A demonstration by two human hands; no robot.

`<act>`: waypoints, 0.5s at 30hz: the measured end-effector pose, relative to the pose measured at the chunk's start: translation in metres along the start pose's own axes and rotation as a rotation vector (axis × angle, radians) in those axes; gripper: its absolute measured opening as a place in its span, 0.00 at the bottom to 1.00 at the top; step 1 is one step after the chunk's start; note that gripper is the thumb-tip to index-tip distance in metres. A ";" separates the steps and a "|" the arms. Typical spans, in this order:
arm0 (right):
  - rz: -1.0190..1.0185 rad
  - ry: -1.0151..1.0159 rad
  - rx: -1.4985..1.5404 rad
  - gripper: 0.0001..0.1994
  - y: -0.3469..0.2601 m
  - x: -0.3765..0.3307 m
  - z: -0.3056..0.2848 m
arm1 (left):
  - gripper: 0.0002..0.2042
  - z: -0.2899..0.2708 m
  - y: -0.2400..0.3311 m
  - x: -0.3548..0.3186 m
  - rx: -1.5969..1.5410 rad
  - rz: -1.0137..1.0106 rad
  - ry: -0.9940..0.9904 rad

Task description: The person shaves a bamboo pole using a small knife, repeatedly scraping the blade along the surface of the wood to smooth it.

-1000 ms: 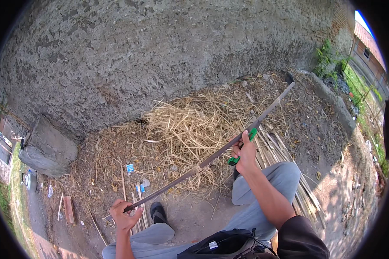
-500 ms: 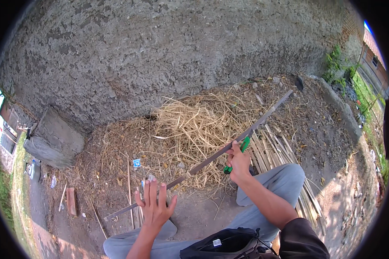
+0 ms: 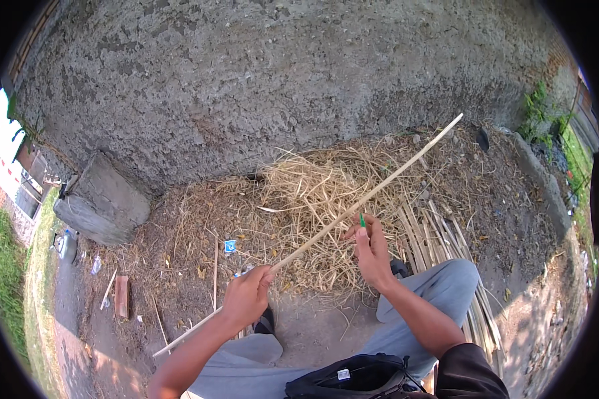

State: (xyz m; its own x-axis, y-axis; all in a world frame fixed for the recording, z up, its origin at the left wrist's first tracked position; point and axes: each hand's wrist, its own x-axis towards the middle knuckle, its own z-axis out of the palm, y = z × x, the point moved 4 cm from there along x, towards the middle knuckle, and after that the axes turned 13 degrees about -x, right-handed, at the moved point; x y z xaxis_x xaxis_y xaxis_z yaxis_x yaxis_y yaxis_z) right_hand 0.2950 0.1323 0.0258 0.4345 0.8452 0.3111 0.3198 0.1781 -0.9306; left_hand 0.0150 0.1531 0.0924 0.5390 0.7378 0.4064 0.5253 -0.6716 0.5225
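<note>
Head view now, and the left hand [image 3: 245, 298] has its fingers curled closed around a long pale strip [image 3: 399, 170]; the strip slants from well below and left of those fingers, passes above the right fingertips, and runs on up to the right toward the wall [image 3: 279, 80]; over on the other side, the right hand [image 3: 375, 261] is bent in with thumb and fingers pinched on a green cutter [image 3: 363, 221], only its green end showing past them, just under the strip; whether the blade is out, or touching the strip, I can't tell at this size! Beyond the right fingertips sits a big heap of straw-coloured shavings [image 3: 299, 186]; below and right of those same fingers, a row of loose strips [image 3: 418, 234] lies on the ground, running down past the bent knee; judging by that heap, plenty of cutting looks done; the strip in hand shows a pale, clean face, so that side seems well along, though its other faces are hidden and what remains on them can't be read; nor can I tell whether the strips on the ground are finished pieces or ones yet to be worked.
</note>
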 end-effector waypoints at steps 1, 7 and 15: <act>0.035 -0.021 0.020 0.19 0.003 -0.002 -0.002 | 0.08 -0.005 -0.003 0.002 -0.185 -0.171 -0.176; -0.197 -0.131 -0.309 0.14 -0.032 -0.043 0.005 | 0.10 0.008 0.014 -0.031 -0.944 -0.954 -0.443; -0.336 -0.455 -0.484 0.13 -0.020 -0.093 0.037 | 0.13 0.078 0.004 -0.074 -1.246 -1.151 -0.229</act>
State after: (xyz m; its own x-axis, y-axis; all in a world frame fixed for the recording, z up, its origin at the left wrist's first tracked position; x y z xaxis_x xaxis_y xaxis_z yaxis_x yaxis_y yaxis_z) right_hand 0.2169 0.0685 0.0078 -0.1104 0.9280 0.3558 0.7546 0.3113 -0.5777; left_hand 0.0287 0.0904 0.0060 0.4133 0.6677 -0.6191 -0.0513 0.6959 0.7163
